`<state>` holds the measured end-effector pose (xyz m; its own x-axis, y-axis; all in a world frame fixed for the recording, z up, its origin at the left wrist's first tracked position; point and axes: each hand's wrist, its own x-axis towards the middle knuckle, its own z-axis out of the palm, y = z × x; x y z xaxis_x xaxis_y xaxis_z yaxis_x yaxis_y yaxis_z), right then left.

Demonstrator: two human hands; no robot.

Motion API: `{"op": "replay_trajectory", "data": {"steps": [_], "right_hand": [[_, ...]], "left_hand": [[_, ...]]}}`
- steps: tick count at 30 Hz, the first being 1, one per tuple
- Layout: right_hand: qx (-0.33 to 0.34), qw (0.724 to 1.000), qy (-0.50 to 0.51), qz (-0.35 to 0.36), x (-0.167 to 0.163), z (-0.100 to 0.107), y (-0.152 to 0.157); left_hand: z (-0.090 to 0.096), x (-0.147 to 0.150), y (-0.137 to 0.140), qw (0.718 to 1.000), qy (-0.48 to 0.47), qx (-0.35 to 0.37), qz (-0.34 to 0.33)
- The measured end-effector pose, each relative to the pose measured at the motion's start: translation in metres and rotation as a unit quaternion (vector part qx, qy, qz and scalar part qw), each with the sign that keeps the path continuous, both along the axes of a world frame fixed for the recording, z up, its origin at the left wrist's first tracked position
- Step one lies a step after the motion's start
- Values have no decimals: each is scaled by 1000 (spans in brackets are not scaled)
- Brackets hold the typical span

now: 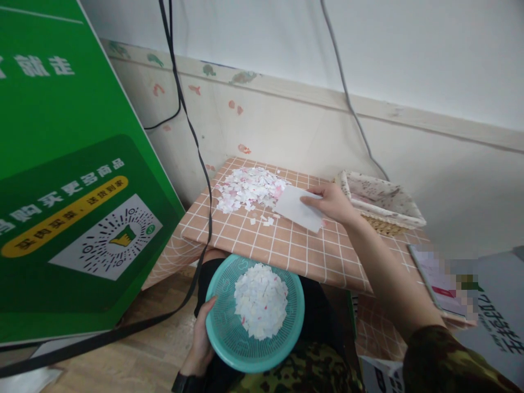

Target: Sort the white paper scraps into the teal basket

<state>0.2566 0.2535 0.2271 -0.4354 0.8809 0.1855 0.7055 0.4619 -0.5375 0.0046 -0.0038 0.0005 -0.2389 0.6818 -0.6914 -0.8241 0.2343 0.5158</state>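
My left hand grips the left rim of a round teal plastic colander resting over my lap, its thumb over the edge. Inside the colander lies a mound of small white paper scraps, a few of them pinkish. Over the table, my right hand pinches a flat white card between thumb and fingers. The card's left edge meets a spread pile of white and pink paper scraps. Several loose scraps lie in front of the pile.
The table has a brown checked cloth. A lined wicker basket stands at its back right, near a flat printed item. A large green sign rises at left, with a black strap hanging before it. A wall is behind.
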Motion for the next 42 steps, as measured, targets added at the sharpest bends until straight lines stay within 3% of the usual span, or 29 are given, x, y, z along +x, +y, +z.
{"op": "replay_trajectory", "data": {"steps": [4,12,27,36,42], "right_hand": [[-1,1000,-24,6,13,-7,-7],[22,996,27,-80,20,-24,-25],[7,999,7,-54,9,-24,-25],[34,999,8,-35,-12,-33,-14],[38,997,32,-55,8,-27,-9]], "left_hand": [[3,0,1,1000,-12,-15,-1],[6,2,0,1000,-19,-19,-13],[-1,0,0,1000,-21,-21,-1],[8,3,2,1000,-16,-15,3],[5,2,1,1000,-17,-14,-3]]}}
